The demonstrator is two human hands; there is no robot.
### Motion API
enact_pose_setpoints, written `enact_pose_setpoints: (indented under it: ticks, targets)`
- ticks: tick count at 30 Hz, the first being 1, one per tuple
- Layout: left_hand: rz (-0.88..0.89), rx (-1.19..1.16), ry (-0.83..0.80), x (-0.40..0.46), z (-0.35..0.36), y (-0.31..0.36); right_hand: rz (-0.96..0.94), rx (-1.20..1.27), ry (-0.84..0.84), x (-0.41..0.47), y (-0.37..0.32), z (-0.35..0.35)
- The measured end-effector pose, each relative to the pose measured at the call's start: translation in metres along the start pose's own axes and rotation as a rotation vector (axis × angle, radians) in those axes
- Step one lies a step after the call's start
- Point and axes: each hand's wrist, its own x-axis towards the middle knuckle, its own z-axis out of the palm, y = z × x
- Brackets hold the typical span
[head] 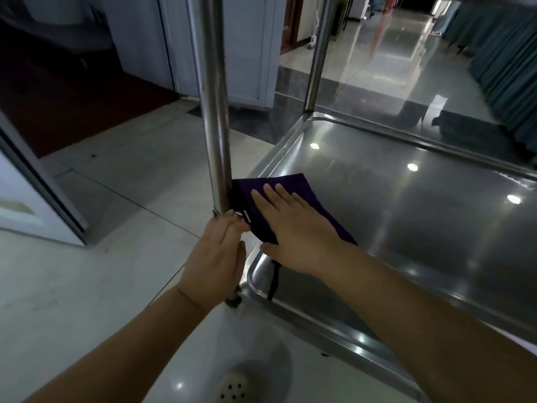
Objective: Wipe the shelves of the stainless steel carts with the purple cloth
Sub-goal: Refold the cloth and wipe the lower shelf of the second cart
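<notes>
We are curling our left hand [216,257] round the rim at the shelf's corner, beside the upright post [213,112], probably steadying the cart. Just right of it we are pressing our right hand [293,228], fingers straight and spread, flat on the purple cloth [261,193], which is lying in the near-left corner of the steel shelf [406,213] against the post. The shelf is gleaming under reflected lights, and pale floor tiles [116,199] are stretching toward a corridor

Right hand [293,228] at frame centre, palm down, fingers straight and spread. Left hand [216,257] just beside it, lower left, fingers curled, gripping.
</notes>
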Motion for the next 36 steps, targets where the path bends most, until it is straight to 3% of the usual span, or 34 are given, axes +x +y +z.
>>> enact_pose_setpoints:
  ticks: [7,10,18,24,29,36]
  targets:
    - [-0.105,0.074,-0.094,0.002,-0.002,0.038,0.101,-0.167,0.061,-0.09,0.031,0.004]
    - [0.019,0.135,-0.102,0.006,0.005,0.071,0.166,-0.203,0.072,-0.137,0.053,0.005]
    - [0.47,0.029,-0.255,0.019,0.043,0.193,0.363,-0.375,0.166,-0.263,0.099,0.007]
    - [0.665,-0.024,-0.344,0.019,0.072,0.281,0.485,-0.409,0.244,-0.354,0.144,0.005]
    - [0.716,0.123,-0.458,0.006,0.098,0.332,0.652,-0.409,0.285,-0.428,0.179,0.008]
    - [0.752,0.254,-0.453,-0.004,0.124,0.343,0.888,-0.374,0.398,-0.521,0.225,0.018]
